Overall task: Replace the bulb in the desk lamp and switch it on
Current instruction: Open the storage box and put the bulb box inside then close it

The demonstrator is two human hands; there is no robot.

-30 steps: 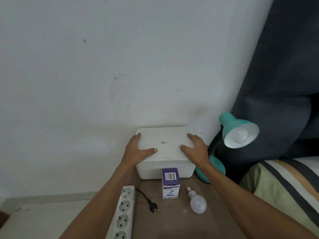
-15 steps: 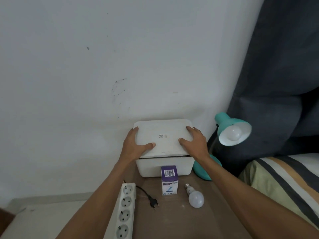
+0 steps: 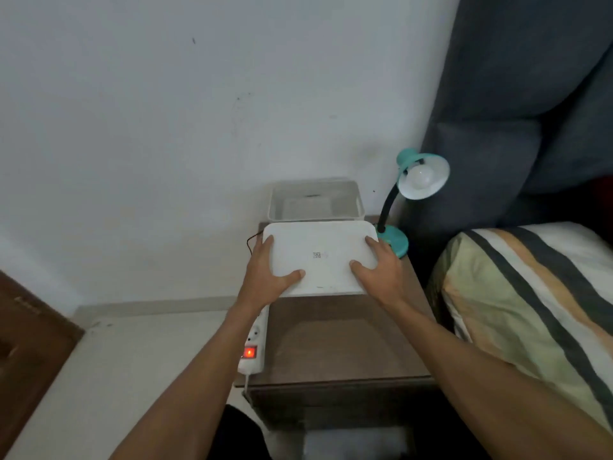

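Note:
A teal desk lamp (image 3: 394,242) stands at the back right of the bedside table, its shade (image 3: 428,180) tilted toward me with a white bulb (image 3: 420,175) in it, unlit. I hold a white box lid (image 3: 320,257) flat above the table, my left hand (image 3: 267,277) on its left edge and my right hand (image 3: 378,267) on its right edge. Behind the lid the white storage box (image 3: 315,202) stands uncovered against the wall. The lid hides the spare bulb and its carton.
A white power strip (image 3: 253,346) with a glowing red switch lies along the brown table's (image 3: 338,353) left edge, a black cord behind it. A striped pillow (image 3: 520,300) and dark headboard (image 3: 517,94) lie to the right. The wall is close behind.
Both hands have lifted the lid off the white box and drawn it toward me, uncovering the box. The view has tilted down, and the lid now covers the spare bulb and carton.

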